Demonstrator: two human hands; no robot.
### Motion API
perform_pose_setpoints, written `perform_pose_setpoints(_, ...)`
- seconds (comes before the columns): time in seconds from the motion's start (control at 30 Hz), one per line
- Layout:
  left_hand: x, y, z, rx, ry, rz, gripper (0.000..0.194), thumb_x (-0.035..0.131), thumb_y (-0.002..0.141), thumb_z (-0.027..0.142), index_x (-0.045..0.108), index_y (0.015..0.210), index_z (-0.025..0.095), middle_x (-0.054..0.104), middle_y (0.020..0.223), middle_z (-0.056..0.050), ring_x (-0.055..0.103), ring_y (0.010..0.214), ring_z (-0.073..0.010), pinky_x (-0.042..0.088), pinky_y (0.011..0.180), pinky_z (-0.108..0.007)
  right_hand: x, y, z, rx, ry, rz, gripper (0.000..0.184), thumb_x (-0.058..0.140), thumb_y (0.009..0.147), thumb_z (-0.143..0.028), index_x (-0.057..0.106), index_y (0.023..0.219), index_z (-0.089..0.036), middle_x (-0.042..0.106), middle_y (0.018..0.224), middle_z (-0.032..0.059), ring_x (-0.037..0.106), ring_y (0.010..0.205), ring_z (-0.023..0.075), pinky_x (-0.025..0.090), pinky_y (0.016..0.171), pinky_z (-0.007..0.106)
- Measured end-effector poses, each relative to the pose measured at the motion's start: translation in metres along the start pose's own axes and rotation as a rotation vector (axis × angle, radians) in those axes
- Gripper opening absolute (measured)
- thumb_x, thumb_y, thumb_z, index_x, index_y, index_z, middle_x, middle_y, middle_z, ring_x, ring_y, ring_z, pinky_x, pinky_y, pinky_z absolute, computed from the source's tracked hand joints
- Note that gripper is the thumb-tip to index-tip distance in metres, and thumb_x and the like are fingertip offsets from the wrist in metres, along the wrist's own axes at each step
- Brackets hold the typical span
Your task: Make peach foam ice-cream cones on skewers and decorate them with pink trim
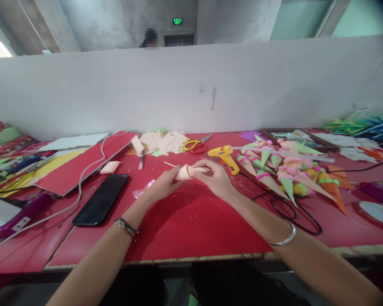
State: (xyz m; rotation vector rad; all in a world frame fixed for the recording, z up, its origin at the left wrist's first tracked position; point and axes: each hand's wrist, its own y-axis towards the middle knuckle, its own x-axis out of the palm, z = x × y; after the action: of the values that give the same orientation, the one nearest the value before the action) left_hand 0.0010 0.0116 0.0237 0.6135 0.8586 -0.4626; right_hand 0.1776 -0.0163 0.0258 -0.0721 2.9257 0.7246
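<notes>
In the head view, both forearms reach in from the bottom corners and converge near the middle of the counter. The left hand slants up and to the right, its back turned partly towards the camera, with a dark beaded bracelet on the wrist. The right hand angles up and to the left, its wrist bent a little inward, with a silver bangle further down the forearm. Between them is a pale peach roll, lying roughly level: the left fingers grasp its left end, and the right fingers, curled over with the thumb opposed, pinch its right end. Whether the roll touches the surface beneath cannot be told.

The counter's front edge runs below the hands, crossed by both forearms, and a wide stretch of red surface lies between that edge and the roll. At the far side the counter meets a grey partition. To the left, a black phone lies aslant near the left forearm, with a white cable beyond it. Just beyond the right hand sits a yellow glue gun; the heap of paper cones and a looped black cord bound the room on the right. Straight ahead, scissors lie beside peach paper pieces.
</notes>
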Motion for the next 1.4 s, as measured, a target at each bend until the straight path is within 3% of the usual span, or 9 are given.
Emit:
perform_pose_setpoints(0.2, 0.0005, 0.0005, 0.0012, -0.028, 0.001, 0.022, 0.013, 0.045, 0.078, 0.029, 0.044, 0.080, 0.016, 0.054, 0.070, 0.000, 0.048, 0.060, -0.0112, 0.035, 0.052, -0.020, -0.0041, 0.0012, 0.0059, -0.091, -0.097, -0.037, 0.013, 0.060, 0.070, -0.028, 0.057, 0.077, -0.018, 0.060, 0.074, 0.0007, 0.056, 0.069, 0.0131, 0.044, 0.062, 0.026)
perform_pose_setpoints(0.4, 0.0012, 0.0004, 0.0016, -0.024, -0.041, 0.012, 0.016, 0.044, 0.079, 0.030, 0.046, 0.084, 0.015, 0.054, 0.071, 0.000, 0.049, 0.061, -0.0114, 0.036, 0.054, -0.021, -0.0057, 0.0016, 0.0034, -0.344, -0.234, -0.084, 0.005, 0.058, 0.072, -0.021, 0.057, 0.077, -0.019, 0.058, 0.079, 0.0022, 0.055, 0.076, 0.0136, 0.044, 0.069, 0.027)
perform_pose_setpoints(0.77, 0.0004, 0.0004, 0.0005, -0.024, -0.061, -0.022, 0.014, 0.042, 0.078, 0.026, 0.048, 0.085, 0.015, 0.056, 0.074, 0.000, 0.050, 0.065, -0.0123, 0.038, 0.058, -0.022, -0.0049, -0.0035, -0.0014, -0.486, -0.384, -0.131, 0.008, 0.052, 0.078, -0.020, 0.058, 0.084, -0.021, 0.057, 0.094, 0.0044, 0.055, 0.088, 0.0140, 0.044, 0.079, 0.028)
perform_pose_setpoints(1.07, 0.0035, 0.0013, 0.0054, -0.024, -0.148, -0.009, 0.020, 0.042, 0.077, 0.024, 0.051, 0.091, 0.014, 0.059, 0.082, -0.001, 0.052, 0.072, -0.0127, 0.040, 0.065, -0.022, -0.0060, -0.0036, -0.0022, -0.498, -0.373, -0.102, 0.011, 0.052, 0.078, -0.021, 0.059, 0.087, -0.021, 0.062, 0.090, 0.0043, 0.056, 0.087, 0.0146, 0.045, 0.078, 0.029)
perform_pose_setpoints(1.23, 0.0058, 0.0014, 0.0017, 0.006, -0.077, 0.012, 0.015, 0.043, 0.077, 0.024, 0.052, 0.082, 0.014, 0.057, 0.072, 0.000, 0.050, 0.064, -0.0115, 0.037, 0.058, -0.021, -0.0056, -0.0016, -0.0017, -0.412, -0.313, -0.132, 0.008, 0.054, 0.077, -0.024, 0.059, 0.082, -0.020, 0.061, 0.084, 0.0032, 0.057, 0.079, 0.0141, 0.046, 0.073, 0.028)
perform_pose_setpoints(1.4, 0.0060, 0.0012, 0.0018, 0.010, 0.022, 0.071, 0.013, 0.043, 0.079, 0.026, 0.050, 0.079, 0.015, 0.055, 0.070, -0.001, 0.048, 0.060, -0.0120, 0.035, 0.055, -0.022, -0.0048, 0.0007, 0.0027, -0.317, -0.305, -0.039, 0.009, 0.057, 0.073, -0.028, 0.059, 0.078, -0.020, 0.055, 0.081, 0.0031, 0.055, 0.079, 0.0154, 0.045, 0.070, 0.030)
